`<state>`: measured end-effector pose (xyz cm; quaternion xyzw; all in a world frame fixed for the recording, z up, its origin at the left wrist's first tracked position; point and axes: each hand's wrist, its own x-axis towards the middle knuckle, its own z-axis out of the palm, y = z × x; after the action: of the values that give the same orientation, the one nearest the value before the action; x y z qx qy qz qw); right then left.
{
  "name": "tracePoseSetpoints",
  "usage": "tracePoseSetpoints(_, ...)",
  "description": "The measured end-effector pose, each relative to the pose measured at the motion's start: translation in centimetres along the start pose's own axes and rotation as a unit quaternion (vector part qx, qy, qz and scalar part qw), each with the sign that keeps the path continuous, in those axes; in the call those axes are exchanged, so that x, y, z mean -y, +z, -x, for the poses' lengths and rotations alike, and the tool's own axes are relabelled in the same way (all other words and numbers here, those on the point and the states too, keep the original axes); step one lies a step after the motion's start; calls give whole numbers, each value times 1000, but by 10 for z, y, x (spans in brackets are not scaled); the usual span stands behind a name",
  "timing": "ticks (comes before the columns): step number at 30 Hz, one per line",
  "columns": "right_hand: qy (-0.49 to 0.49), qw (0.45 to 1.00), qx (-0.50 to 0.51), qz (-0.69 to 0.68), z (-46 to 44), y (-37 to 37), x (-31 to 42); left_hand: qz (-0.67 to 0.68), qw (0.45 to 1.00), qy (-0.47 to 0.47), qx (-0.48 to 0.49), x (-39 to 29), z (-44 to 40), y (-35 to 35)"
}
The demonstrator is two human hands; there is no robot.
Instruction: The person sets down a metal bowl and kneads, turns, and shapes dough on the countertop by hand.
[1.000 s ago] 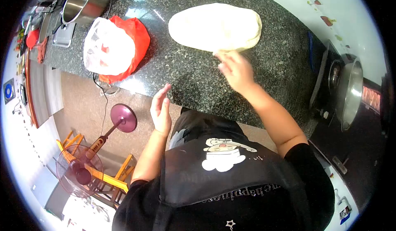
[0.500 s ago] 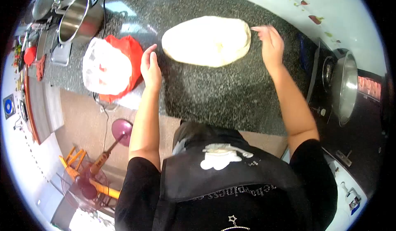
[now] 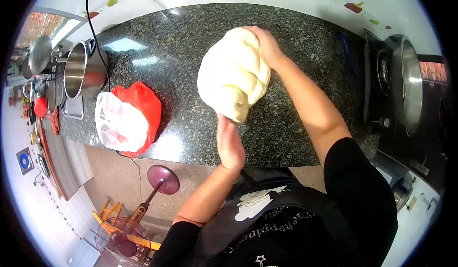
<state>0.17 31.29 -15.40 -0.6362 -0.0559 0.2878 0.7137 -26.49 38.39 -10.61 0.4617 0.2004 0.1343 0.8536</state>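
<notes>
A large pale mass of dough point(image 3: 231, 71) lies on the dark speckled counter point(image 3: 191, 143), its right side folded and creased. My left hand point(image 3: 230, 143) touches its lower edge, with the fingertips hidden under the dough. At the upper right edge, my right hand point(image 3: 267, 45) rests curved against the dough, and its fingers are partly hidden behind it.
Left of the dough sits a red and white plastic bag point(image 3: 138, 114), with a steel pot point(image 3: 81, 71) behind it. A wide metal pan point(image 3: 411, 86) is on the stove at the right. A fan point(image 3: 124, 243) stands on the floor.
Both hands have come onto the dough, my left from the bag's side and my right from beyond the dough's right end. The dough has turned and become more compact and creased.
</notes>
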Motion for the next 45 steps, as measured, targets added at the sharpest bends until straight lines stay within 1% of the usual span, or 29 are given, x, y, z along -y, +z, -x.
tracePoseSetpoints(1,-65,995,54,44,5,3,-1,7,999,-31,-9,4,9,3)
tracePoseSetpoints(2,-141,983,61,104,32,22,12,-50,996,-60,-31,17,18,-4)
tracePoseSetpoints(3,-327,920,47,211,49,36,4,-159,983,-86,-26,19,28,-15)
tracePoseSetpoints(4,-472,830,37,293,75,51,5,-267,957,-111,-19,13,35,-31)
tracePoseSetpoints(5,-482,825,3,296,103,63,-12,-373,918,-131,-9,0,35,-46)
tracePoseSetpoints(6,-483,806,7,341,134,67,-26,-513,830,-219,30,-30,25,-57)
tracePoseSetpoints(7,-488,757,36,434,156,66,-40,-635,709,-297,69,-64,14,-62)
tracePoseSetpoints(9,-500,702,32,507,173,72,-48,-614,780,-120,-27,-104,11,-61)
tracePoseSetpoints(11,-438,726,52,528,174,87,-35,-578,801,142,57,-112,-27,-51)
tracePoseSetpoints(12,-398,769,66,495,173,94,-30,-553,784,265,94,-122,-49,-11)
tracePoseSetpoints(13,-381,817,51,430,171,101,-20,-538,761,325,162,-118,-81,11)
tracePoseSetpoints(15,-232,938,130,221,162,86,-13,-548,772,283,153,-62,-142,4)
tracePoseSetpoints(16,-121,988,83,-49,163,80,7,-667,687,199,208,-68,-138,7)
tracePoseSetpoints(17,-227,971,-36,63,153,79,17,-765,582,110,253,-74,-135,11)
tracePoseSetpoints(18,-269,937,-136,174,135,75,19,-743,633,98,194,-73,-129,13)
tracePoseSetpoints(19,-301,881,-236,278,123,76,22,-685,678,175,201,-68,-118,2)
tracePoseSetpoints(20,-134,898,-141,395,121,87,21,-685,664,245,172,-62,-102,-8)
tracePoseSetpoints(21,38,869,-39,492,123,101,24,-679,647,315,143,-59,-87,-16)
tracePoseSetpoints(22,-118,869,-110,468,136,110,3,-670,655,322,134,-58,-69,-27)
tracePoseSetpoints(23,-269,841,-178,435,155,118,-19,-659,666,327,124,-57,-52,-37)
tracePoseSetpoints(26,-311,819,-173,450,186,124,-32,-667,640,359,131,-42,-24,-67)
tracePoseSetpoints(29,-331,797,-180,471,160,113,-45,-661,609,404,168,-25,-62,-82)
tracePoseSetpoints(31,-352,782,-176,484,108,96,-42,-658,633,373,164,-26,-112,-69)
tracePoseSetpoints(35,-325,803,-166,472,8,72,-20,-653,638,393,108,-28,-200,-47)
tracePoseSetpoints(37,-301,828,-183,435,-32,65,-20,-681,623,378,70,-26,-233,-37)
tracePoseSetpoints(39,-85,859,-130,487,-66,63,6,-660,655,368,33,-19,-266,-33)
tracePoseSetpoints(41,-85,839,-138,519,-81,63,16,-662,685,303,13,-22,-277,-23)
tracePoseSetpoints(44,-120,887,-94,435,-61,60,-7,-627,723,289,35,-30,-251,-29)
tracePoseSetpoints(45,-154,901,-60,402,-33,62,-10,-603,762,226,69,-54,-220,-26)
